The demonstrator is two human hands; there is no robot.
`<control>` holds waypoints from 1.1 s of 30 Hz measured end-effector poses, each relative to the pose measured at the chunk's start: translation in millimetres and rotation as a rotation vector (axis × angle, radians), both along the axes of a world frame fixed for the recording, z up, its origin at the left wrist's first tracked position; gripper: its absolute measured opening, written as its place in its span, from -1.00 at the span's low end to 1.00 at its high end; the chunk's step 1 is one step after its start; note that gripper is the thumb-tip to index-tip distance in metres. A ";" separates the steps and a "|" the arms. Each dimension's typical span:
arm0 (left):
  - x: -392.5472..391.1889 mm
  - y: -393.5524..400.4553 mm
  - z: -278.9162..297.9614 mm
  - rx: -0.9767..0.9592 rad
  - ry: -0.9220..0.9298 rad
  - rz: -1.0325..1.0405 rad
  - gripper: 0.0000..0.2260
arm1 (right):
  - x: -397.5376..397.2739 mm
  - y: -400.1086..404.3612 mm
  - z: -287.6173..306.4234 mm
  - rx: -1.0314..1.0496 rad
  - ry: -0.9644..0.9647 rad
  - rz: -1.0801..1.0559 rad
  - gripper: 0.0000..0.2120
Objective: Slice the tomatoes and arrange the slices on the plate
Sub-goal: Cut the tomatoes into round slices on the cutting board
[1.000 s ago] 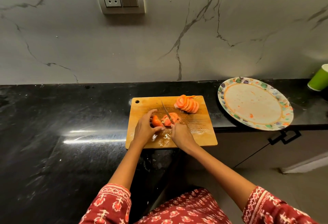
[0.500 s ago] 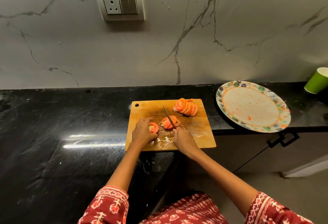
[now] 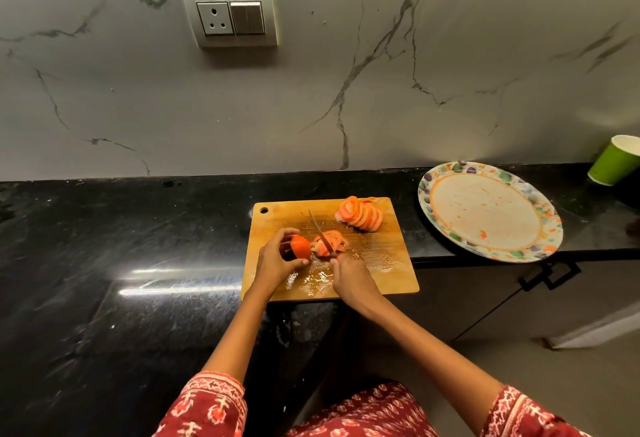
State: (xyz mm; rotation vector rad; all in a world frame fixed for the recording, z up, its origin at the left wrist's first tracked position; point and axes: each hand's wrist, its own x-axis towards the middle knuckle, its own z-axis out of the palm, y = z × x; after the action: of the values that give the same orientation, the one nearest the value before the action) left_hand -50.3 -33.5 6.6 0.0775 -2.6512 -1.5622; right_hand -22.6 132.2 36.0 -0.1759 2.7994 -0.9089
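A wooden cutting board (image 3: 388, 273) lies on the black counter. My left hand (image 3: 275, 263) grips the uncut end of a tomato (image 3: 300, 246) near the board's left side. My right hand (image 3: 349, 275) holds a knife (image 3: 320, 232) whose blade rests between that piece and a few fresh slices (image 3: 330, 246). A stack of finished slices (image 3: 360, 218) sits at the board's far right corner. The floral-rimmed plate (image 3: 485, 208), to the right of the board, holds no slices, only juice smears.
A green paper cup (image 3: 614, 161) stands at the far right of the black counter (image 3: 121, 246). The plate overhangs the counter's front edge, above a cabinet handle (image 3: 550, 275). A wall socket (image 3: 230, 15) sits on the marble backsplash. Juice pools on the board's front.
My left hand lifted and turned the tomato end so its red skin faces up. The knife stays beside the fresh slices. The camera tilted a little.
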 end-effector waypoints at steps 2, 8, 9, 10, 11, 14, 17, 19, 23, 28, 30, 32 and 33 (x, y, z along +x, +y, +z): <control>-0.5 -1.2 -3.5 0.012 0.013 0.001 -0.51 | 4.6 -4.6 -2.1 -0.002 -0.010 0.016 -0.69; -4.5 -2.5 -9.0 0.085 0.036 0.046 -0.53 | 10.9 -17.2 -3.6 0.052 -0.001 -0.003 -0.71; -4.6 -3.2 -8.9 0.100 0.039 0.044 -0.55 | 11.9 -19.0 -5.0 0.065 -0.001 0.000 -0.71; -4.5 -4.1 -9.4 0.119 0.042 0.043 -0.55 | 13.2 -20.5 -6.0 0.079 -0.002 0.004 -0.71; -4.3 -4.9 -9.6 0.140 0.042 0.043 -0.56 | 14.4 -22.0 -6.8 0.093 -0.001 0.005 -0.69; -3.1 -7.4 -10.4 0.196 0.019 0.068 -0.55 | 16.0 -26.0 -8.2 0.146 -0.001 0.011 -0.67; -1.5 -7.1 -10.7 0.223 0.027 0.079 -0.54 | 15.1 -31.9 -4.6 0.176 0.001 0.025 -0.72; -0.7 -6.6 -10.5 0.225 0.040 0.073 -0.56 | 10.3 -37.7 -0.7 0.195 -0.006 0.026 -0.77; 1.0 -6.9 -10.4 0.236 0.046 0.077 -0.57 | 3.7 -44.0 3.5 0.277 0.049 0.050 -0.74; 1.5 -7.8 -9.8 0.249 0.047 0.066 -0.57 | 18.6 -33.0 -6.2 0.289 0.038 0.101 -0.77; 0.6 -7.3 -9.2 0.255 0.042 0.065 -0.57 | 15.1 -34.1 -3.7 0.277 0.020 0.106 -0.77; -0.4 -7.8 -10.2 0.235 0.040 0.071 -0.58 | 5.8 -40.6 0.2 0.263 0.010 0.111 -0.76; -0.8 -7.7 -10.6 0.233 0.044 0.070 -0.58 | 1.5 -42.8 2.0 0.261 0.018 0.110 -0.75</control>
State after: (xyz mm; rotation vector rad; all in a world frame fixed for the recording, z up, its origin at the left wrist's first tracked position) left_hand -51.0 -41.2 -4.0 0.1436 -2.3957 -1.8190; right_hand -21.0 89.4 37.9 -0.2961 2.8574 -0.5143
